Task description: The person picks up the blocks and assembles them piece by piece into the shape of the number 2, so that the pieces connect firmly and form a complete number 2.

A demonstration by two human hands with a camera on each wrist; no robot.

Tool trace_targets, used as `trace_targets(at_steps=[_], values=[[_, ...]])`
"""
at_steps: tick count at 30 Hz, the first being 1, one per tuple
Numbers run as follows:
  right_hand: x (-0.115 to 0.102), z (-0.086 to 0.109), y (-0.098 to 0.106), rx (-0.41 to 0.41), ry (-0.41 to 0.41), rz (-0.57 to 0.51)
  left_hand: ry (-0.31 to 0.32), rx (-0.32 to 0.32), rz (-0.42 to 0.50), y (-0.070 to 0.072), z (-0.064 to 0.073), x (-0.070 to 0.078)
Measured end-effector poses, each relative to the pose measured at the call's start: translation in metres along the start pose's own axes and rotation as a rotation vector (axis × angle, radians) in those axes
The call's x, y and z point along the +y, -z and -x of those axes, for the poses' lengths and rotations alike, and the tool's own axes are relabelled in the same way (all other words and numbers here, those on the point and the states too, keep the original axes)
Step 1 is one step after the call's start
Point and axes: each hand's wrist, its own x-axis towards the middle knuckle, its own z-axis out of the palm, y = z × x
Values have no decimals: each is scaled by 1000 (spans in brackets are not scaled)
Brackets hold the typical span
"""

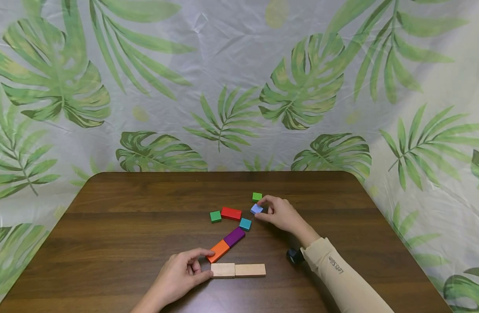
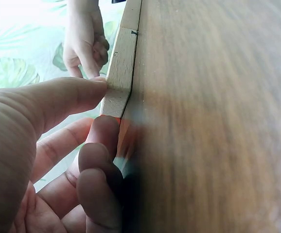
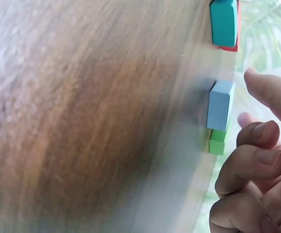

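1. Blue block (image 1: 256, 209) lies between green (image 1: 256, 197) and teal (image 1: 245, 224) blocks; positioning it seems the step.
2. Right hand (image 1: 282, 214): thumb and forefinger narrowly parted beside it.
3. Left hand (image 1: 178, 276) touches orange block (image 1: 218, 251).
4. Next likely needs light, careful fingertips.

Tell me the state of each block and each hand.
Orange block, flat
Purple block, flat, end against orange block
Two wooden blocks, flat, end to end
Red block, flat
Teal block, flat
Darker green block, flat
Lighter green block, flat
Blue block, flat, not gripped
Left hand, touching orange block and a wooden block
Right hand, thumb and index finger parted near blue block
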Motion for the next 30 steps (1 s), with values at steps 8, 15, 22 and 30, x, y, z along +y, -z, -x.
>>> trace_targets(at_steps=[8,15,22,30], values=[[0,-1,-2,29,-60,0,-5,-1,4,0,1,-1],[-1,-4,-5,54,-89,29,4,-6,-18,0,0,-1],[-1,-7,-7,69,-112,49,-4,-4,6,0,0,-1],[-2,-11,-7,84,-77,53,3,0,1,0,0,-1]])
